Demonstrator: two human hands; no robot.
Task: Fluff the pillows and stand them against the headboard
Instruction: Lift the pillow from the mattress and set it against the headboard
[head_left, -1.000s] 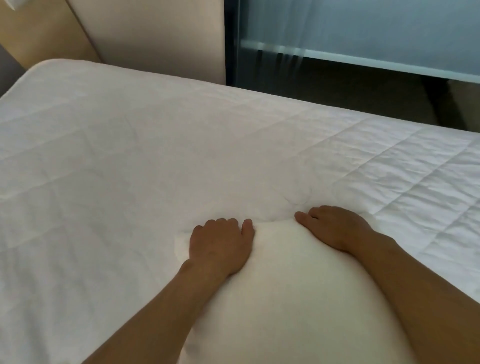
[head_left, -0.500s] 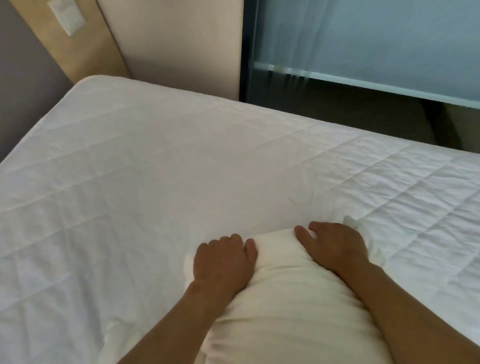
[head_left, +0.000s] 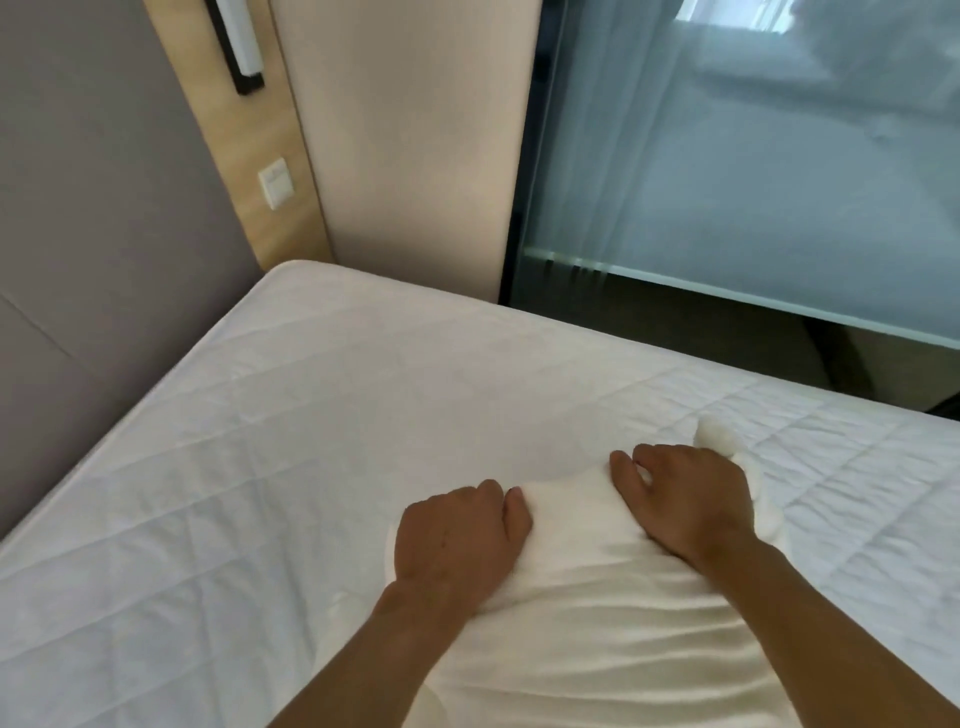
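A white pillow lies on the quilted white mattress at the lower right, its far edge bunched and wrinkled. My left hand grips the pillow's far edge on the left, fingers curled into the fabric. My right hand grips the same edge on the right, beside an upturned corner. The grey padded headboard stands at the far left, well away from the pillow. Only one pillow is in view.
A wooden wall strip with a light switch and a black-and-white fitting rises beside the headboard. A beige panel and a frosted glass partition stand beyond the bed's far edge.
Both hands went from lying flat on the pillow to clutching its far edge, which now bunches up. The view tilted up, showing the headboard and wall.
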